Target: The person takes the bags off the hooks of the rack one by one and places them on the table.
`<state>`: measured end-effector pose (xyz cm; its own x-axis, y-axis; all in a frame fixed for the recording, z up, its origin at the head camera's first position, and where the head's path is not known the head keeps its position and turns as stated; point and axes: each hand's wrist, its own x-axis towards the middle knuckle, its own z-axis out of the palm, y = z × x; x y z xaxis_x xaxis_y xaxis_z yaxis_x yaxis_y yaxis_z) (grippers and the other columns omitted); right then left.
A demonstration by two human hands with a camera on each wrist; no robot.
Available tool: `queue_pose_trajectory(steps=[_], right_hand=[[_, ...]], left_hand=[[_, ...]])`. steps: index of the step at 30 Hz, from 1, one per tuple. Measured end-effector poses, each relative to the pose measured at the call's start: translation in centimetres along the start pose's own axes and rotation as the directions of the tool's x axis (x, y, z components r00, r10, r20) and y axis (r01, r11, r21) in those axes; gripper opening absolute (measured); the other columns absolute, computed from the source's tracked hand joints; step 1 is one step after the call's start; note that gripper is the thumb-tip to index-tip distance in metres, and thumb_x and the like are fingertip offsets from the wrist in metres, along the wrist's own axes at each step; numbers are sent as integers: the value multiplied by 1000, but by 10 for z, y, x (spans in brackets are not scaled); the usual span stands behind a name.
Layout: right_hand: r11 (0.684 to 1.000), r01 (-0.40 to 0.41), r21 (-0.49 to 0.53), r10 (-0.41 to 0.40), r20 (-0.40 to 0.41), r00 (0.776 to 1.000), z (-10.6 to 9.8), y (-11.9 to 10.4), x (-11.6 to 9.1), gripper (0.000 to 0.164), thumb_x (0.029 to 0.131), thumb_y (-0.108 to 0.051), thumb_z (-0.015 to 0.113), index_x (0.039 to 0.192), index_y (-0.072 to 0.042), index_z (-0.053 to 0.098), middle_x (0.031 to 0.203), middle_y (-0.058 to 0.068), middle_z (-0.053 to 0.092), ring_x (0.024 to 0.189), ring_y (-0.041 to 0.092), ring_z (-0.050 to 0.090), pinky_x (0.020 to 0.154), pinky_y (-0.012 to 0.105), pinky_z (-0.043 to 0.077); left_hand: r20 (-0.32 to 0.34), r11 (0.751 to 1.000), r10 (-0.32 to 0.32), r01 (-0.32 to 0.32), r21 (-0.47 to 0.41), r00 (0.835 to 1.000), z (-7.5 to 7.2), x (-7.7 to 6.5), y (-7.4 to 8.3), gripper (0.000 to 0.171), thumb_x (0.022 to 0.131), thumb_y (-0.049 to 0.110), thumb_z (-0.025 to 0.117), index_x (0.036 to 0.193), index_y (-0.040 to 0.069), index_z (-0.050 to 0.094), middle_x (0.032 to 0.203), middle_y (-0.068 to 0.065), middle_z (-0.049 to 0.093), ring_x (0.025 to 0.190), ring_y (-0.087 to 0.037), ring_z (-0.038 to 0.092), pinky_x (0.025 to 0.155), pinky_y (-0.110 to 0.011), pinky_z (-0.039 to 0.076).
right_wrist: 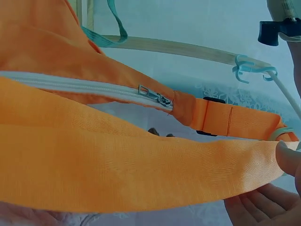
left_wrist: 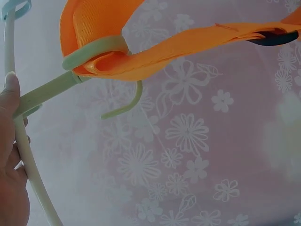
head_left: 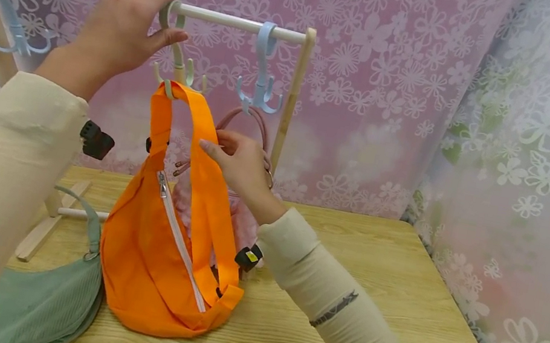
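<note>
An orange sling bag (head_left: pixel 151 248) with a pale zipper hangs by its strap from a prong of a green hook (head_left: pixel 180 57) on the white rail. At the rail, my left hand (head_left: pixel 126 26) grips the top of that hook, thumb in front. The left wrist view has the thumb by the hook's stem and the fingers behind the rail (left_wrist: pixel 33 174). My right hand (head_left: pixel 244 169) pinches the wide strap (head_left: pixel 203 183) below the hook. Seen from the right wrist, the thumb lies over the strap's edge and the fingers are beneath it.
Two blue hooks (head_left: pixel 263 65) flank the green one on the rail. A green shoulder bag (head_left: pixel 48 297) lies at the table's front left. Behind the orange bag is a pink bag (head_left: pixel 185 192). The wooden table (head_left: pixel 359 260) extends to the right, beside a flowered curtain (head_left: pixel 540 200).
</note>
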<state>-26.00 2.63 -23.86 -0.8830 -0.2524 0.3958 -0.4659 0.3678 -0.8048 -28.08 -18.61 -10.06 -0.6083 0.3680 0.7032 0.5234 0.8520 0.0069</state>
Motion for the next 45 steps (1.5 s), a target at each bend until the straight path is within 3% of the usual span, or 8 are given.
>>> queue_pose_trajectory(steps=[4,8,12,14,21,28,35,45], right_hand=[[999,-17,38,15,40,999,2,2,5,43,92,-31,66,129,-10,63,120,2,68,108,13,64,89,26,53],[995,-51,81,44,85,995,4,7,9,43,94,-32,62,132,-10,61,120,2,68,106,14,65,90,27,53],[987,-102,124,91,97,991,4,14,10,43,95,-34,60,130,-10,62,114,2,70,96,14,68,85,27,55],[983,-126,134,113,98,989,4,17,9,42,95,-35,60,129,-10,63,110,3,71,91,14,68,83,27,56],[960,-197,198,174,127,977,4,23,7,42,95,-31,60,132,-11,61,111,4,70,94,16,68,84,29,56],[956,-171,238,130,178,975,9,27,10,41,99,-26,55,136,-7,57,116,10,68,98,21,66,85,29,56],[937,-197,288,110,291,950,17,33,12,43,101,-25,51,139,-7,53,127,13,61,103,23,65,87,30,55],[896,-263,358,194,218,957,19,33,10,40,97,-24,60,132,-5,60,114,11,69,98,21,69,83,32,57]], left_hand=[[97,1000,15,-15,0,995,-7,0,0,62,98,17,58,151,1,29,149,-24,39,144,-38,25,120,-43,7],[218,1000,-8,7,4,976,-15,3,1,64,101,14,53,154,3,19,156,-23,25,146,-40,14,118,-51,8],[255,999,-32,31,6,966,-16,6,4,63,102,12,50,154,3,17,157,-22,21,147,-39,11,117,-53,9],[251,999,-43,43,5,967,-14,6,6,61,102,12,49,154,3,19,157,-22,22,146,-39,13,117,-53,10],[210,999,-51,52,-3,976,-12,6,7,51,101,13,51,147,2,34,138,-26,45,131,-45,38,113,-55,26],[182,999,-45,47,-8,982,-11,5,6,49,101,15,51,147,3,36,140,-24,45,132,-44,37,115,-54,24],[174,999,-46,49,-15,984,-10,4,6,50,101,14,51,147,3,36,141,-24,45,133,-44,36,115,-54,24],[163,999,-45,47,-13,986,-8,4,7,50,101,13,51,147,3,35,145,-23,42,136,-42,34,116,-53,22]])
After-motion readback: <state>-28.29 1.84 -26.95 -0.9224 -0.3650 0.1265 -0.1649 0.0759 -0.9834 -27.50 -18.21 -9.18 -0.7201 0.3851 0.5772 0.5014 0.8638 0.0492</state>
